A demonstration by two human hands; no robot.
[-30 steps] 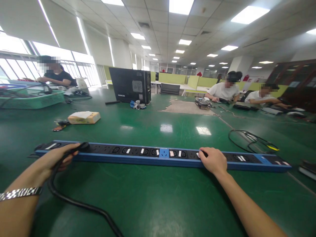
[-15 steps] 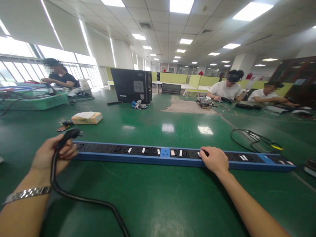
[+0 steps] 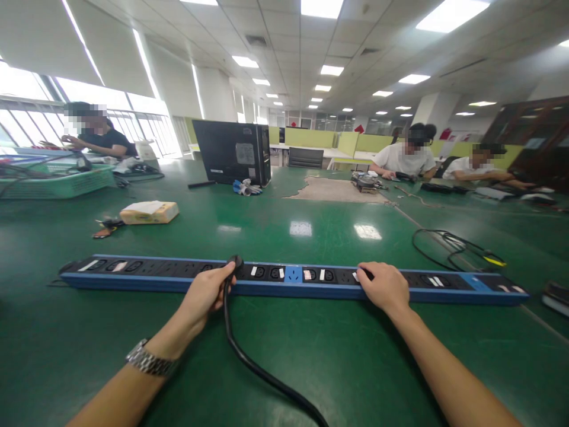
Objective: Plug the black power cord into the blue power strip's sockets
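A long blue and black power strip (image 3: 267, 289) lies across the green table, its sockets facing up and several white labels stuck on it. My left hand (image 3: 207, 290), with a metal watch (image 3: 151, 358) on the wrist, is closed on a black power plug (image 3: 236, 261). The plug is at the strip's upper face, left of the blue socket (image 3: 293, 274); my fingers hide whether its pins are in a socket. From it a thick black cord (image 3: 262, 370) runs down toward me. My right hand (image 3: 387, 287) is closed around the strip right of the middle.
A tissue pack (image 3: 150, 212), a black computer case (image 3: 231, 153) and gloves (image 3: 246, 187) stand beyond the strip. A green basket (image 3: 66, 181) is far left, a coiled cable (image 3: 448, 246) at right. A person (image 3: 111, 139) sits left; two people (image 3: 402, 157) sit at right.
My left hand has moved right with the plug, from beyond the strip's left part to near its middle, uncovering the left end. The right hand keeps its grip on the strip.
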